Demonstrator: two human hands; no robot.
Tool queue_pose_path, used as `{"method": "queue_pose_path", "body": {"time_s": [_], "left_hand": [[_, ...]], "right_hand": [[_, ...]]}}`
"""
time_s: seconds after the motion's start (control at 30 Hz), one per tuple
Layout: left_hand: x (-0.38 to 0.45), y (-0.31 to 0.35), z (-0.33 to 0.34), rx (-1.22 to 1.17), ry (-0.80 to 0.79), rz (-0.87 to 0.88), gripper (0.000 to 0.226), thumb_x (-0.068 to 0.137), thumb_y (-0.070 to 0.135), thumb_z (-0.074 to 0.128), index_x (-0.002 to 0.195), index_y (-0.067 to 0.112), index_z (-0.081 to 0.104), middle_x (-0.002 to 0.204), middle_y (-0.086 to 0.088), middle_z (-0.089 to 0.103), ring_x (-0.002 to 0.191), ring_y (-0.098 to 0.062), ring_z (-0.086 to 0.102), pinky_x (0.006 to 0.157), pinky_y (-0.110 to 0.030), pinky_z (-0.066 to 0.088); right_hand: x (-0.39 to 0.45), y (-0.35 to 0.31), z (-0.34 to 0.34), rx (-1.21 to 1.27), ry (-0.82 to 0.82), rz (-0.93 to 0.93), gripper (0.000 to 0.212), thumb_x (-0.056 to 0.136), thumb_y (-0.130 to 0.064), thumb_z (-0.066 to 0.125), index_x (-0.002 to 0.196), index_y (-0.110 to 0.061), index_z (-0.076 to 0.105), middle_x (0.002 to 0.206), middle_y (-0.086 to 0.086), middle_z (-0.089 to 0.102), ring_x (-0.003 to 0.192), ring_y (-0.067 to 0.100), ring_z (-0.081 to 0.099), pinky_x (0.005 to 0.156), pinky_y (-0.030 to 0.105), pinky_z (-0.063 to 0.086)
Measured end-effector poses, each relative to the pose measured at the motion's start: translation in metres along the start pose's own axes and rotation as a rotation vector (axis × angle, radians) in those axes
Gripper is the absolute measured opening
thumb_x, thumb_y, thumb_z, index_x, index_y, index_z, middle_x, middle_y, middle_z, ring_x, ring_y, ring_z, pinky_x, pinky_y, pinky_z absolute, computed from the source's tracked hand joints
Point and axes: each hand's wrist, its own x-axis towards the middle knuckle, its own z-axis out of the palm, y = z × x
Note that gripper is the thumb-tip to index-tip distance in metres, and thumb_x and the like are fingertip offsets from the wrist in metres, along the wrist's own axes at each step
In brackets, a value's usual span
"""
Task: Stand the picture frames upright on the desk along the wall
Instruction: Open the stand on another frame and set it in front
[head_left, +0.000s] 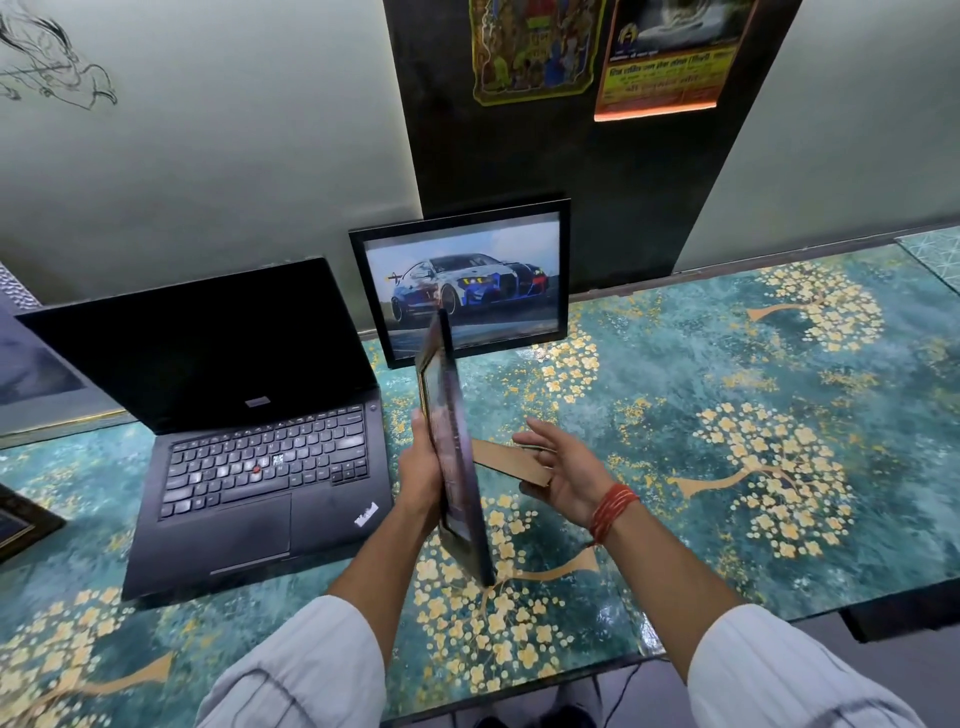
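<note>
A black-framed car picture (462, 283) stands upright on the desk (727, 415), leaning back against the wall. In front of it I hold a second picture frame (456, 457) edge-on above the desk, blurred. My left hand (418, 475) grips its left face. My right hand (563, 467) is on its back side, fingers around the brown cardboard stand flap (511, 460) that sticks out to the right. At the far left edge of the desk lies the corner of another frame (21, 522).
An open black laptop (249, 441) takes up the desk left of the held frame. The desk top has a teal and gold flower pattern. Posters (535, 49) hang on the dark wall panel. Bare desk surface stretches to the right along the wall.
</note>
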Motion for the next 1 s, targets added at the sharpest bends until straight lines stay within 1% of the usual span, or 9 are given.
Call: {"method": "queue_pose_path", "body": {"time_s": [0.1,0.23,0.4,0.5,0.57,0.67,0.8,0.9,1.0], "left_hand": [[0.006,-0.004,-0.003,0.039,0.029,0.051,0.065,0.092,0.068,0.037,0.079,0.012,0.068,0.082,-0.015,0.071,0.086,-0.036,0.072,0.084,-0.048,0.059],[0.001,0.000,-0.002,0.011,0.078,0.094,0.062,0.093,0.066,0.036,0.078,0.015,0.067,0.082,-0.008,0.071,0.090,-0.034,0.071,0.088,-0.048,0.057],[-0.003,0.008,0.004,0.032,0.052,0.158,0.063,0.096,0.064,0.031,0.079,0.014,0.066,0.082,-0.005,0.071,0.080,-0.025,0.069,0.069,-0.032,0.054],[-0.007,0.013,0.007,0.050,0.044,0.181,0.062,0.098,0.062,0.029,0.083,0.014,0.067,0.081,-0.004,0.071,0.076,-0.023,0.069,0.064,-0.029,0.052],[-0.006,0.016,0.009,0.047,0.020,0.191,0.063,0.098,0.061,0.029,0.085,0.016,0.070,0.084,-0.007,0.074,0.081,-0.027,0.072,0.070,-0.034,0.058],[-0.004,0.025,0.009,-0.054,-0.098,0.136,0.075,0.094,0.070,0.019,0.097,0.019,0.075,0.098,-0.012,0.078,0.095,-0.031,0.074,0.091,-0.047,0.056],[-0.004,0.040,0.007,-0.002,-0.357,-0.060,0.091,0.087,0.080,0.012,0.113,0.016,0.072,0.114,-0.017,0.074,0.103,-0.034,0.072,0.092,-0.051,0.055],[-0.004,0.048,0.004,0.056,-0.539,-0.174,0.078,0.088,0.077,0.027,0.105,0.016,0.073,0.118,-0.017,0.072,0.105,-0.035,0.071,0.091,-0.052,0.054],[0.001,0.050,0.001,0.005,-0.642,-0.217,0.074,0.089,0.070,0.032,0.118,0.014,0.070,0.128,-0.017,0.067,0.116,-0.035,0.063,0.104,-0.056,0.044]], "right_hand": [[0.002,-0.002,-0.002,0.153,0.045,-0.040,0.034,0.084,-0.038,0.065,0.101,-0.009,0.064,0.111,0.013,0.059,0.093,0.026,0.057,0.072,0.037,0.053],[-0.001,-0.001,-0.001,0.034,0.173,-0.071,0.045,0.084,-0.054,0.059,0.108,-0.016,0.065,0.117,0.004,0.059,0.113,0.025,0.053,0.101,0.053,0.043],[-0.020,-0.008,0.004,0.050,0.105,-0.351,0.055,0.086,-0.062,0.050,0.093,-0.013,0.072,0.093,0.010,0.071,0.084,0.028,0.066,0.079,0.042,0.055],[-0.034,-0.021,0.004,-0.196,-0.015,-0.515,0.057,0.087,-0.058,0.053,0.092,-0.003,0.070,0.080,0.016,0.074,0.068,0.032,0.069,0.069,0.042,0.059],[-0.036,-0.028,0.002,-0.376,0.035,-0.633,0.043,0.082,-0.046,0.067,0.081,-0.003,0.066,0.070,0.007,0.070,0.063,0.019,0.065,0.062,0.029,0.054],[-0.028,-0.035,-0.011,-0.350,0.064,-0.689,0.006,0.085,-0.014,0.070,0.079,-0.016,0.070,0.072,-0.010,0.072,0.065,-0.001,0.066,0.061,0.012,0.051],[-0.019,-0.034,-0.027,-0.281,0.047,-0.691,0.012,0.084,-0.010,0.070,0.096,-0.008,0.073,0.091,0.001,0.075,0.079,0.009,0.072,0.069,0.020,0.057],[-0.015,-0.031,-0.032,-0.260,0.040,-0.679,0.019,0.083,-0.011,0.071,0.101,-0.006,0.073,0.097,0.005,0.076,0.088,0.016,0.073,0.077,0.029,0.059],[-0.014,-0.035,-0.038,-0.241,0.018,-0.638,0.015,0.082,-0.010,0.071,0.097,-0.011,0.073,0.099,0.009,0.075,0.093,0.024,0.071,0.085,0.041,0.057]]}}
